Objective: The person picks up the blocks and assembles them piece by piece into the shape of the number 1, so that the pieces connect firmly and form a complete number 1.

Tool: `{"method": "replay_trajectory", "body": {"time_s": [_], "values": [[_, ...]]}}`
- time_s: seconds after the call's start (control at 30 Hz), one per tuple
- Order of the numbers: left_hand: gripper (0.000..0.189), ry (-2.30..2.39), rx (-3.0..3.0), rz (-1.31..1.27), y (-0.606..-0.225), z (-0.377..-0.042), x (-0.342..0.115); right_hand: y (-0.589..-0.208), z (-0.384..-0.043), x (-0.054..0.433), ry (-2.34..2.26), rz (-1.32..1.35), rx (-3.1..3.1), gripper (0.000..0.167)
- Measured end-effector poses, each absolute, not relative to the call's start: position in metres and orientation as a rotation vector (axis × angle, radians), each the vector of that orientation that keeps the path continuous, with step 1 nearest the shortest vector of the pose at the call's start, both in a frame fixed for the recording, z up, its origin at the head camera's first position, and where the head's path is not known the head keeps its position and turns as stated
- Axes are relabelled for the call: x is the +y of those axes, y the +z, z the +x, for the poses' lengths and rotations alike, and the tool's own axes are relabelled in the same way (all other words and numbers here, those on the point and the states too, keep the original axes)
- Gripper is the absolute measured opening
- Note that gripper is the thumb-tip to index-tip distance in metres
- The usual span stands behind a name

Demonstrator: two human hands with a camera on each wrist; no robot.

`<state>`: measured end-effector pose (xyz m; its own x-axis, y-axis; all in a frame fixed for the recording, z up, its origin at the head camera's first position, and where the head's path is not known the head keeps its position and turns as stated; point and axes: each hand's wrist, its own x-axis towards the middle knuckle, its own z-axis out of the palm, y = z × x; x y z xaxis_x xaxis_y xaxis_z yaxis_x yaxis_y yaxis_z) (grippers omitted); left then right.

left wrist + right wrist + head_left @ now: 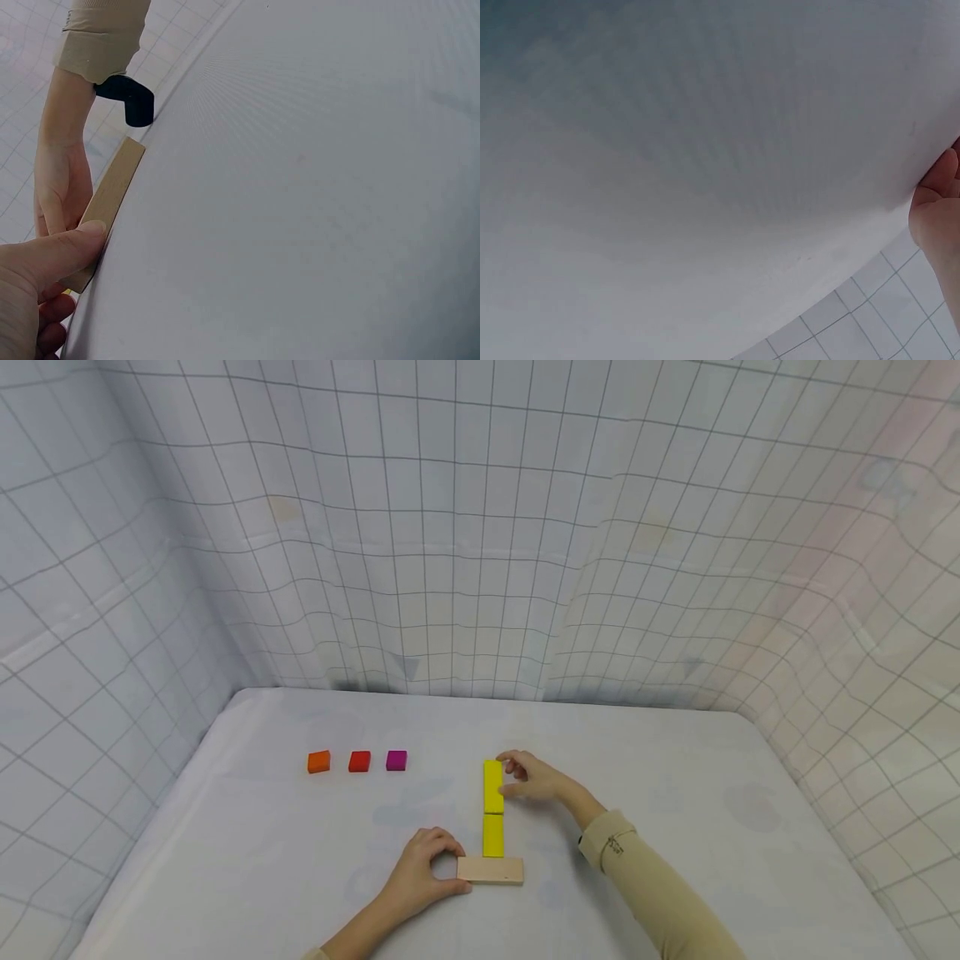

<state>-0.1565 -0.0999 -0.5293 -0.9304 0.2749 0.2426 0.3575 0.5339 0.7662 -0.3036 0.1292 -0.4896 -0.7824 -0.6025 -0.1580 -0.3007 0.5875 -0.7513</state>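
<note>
My left hand [423, 868] grips a plain wooden block [491, 871] by its left end, thumb on the near long side and fingers at the far side. In the left wrist view, the thumb lies over one end of this block [116, 180]. Two yellow blocks stand in line behind it: a shorter one [492, 836] against the wood and a longer one [492, 786] beyond. My right hand [534, 778] holds the longer block, index finger at its far end and thumb on its right side. Only part of the right hand [937, 206] shows in the right wrist view.
Three small blocks sit in a row at the table's back left: orange [318, 762], red [359, 762] and purple [396, 761]. A white cloth covers the table [675, 843]. White curtains with a grid pattern [480, 527] enclose the back and sides.
</note>
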Motion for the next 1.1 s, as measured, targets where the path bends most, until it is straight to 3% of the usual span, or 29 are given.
{"method": "replay_trajectory", "body": {"time_s": [1.1], "values": [[0.035, -1.363, -2.658, -0.552, -0.5306, -0.1566, -0.099, -0.4838, -0.3002, 0.1294, -1.044, -0.74, 2.412, 0.054]]}}
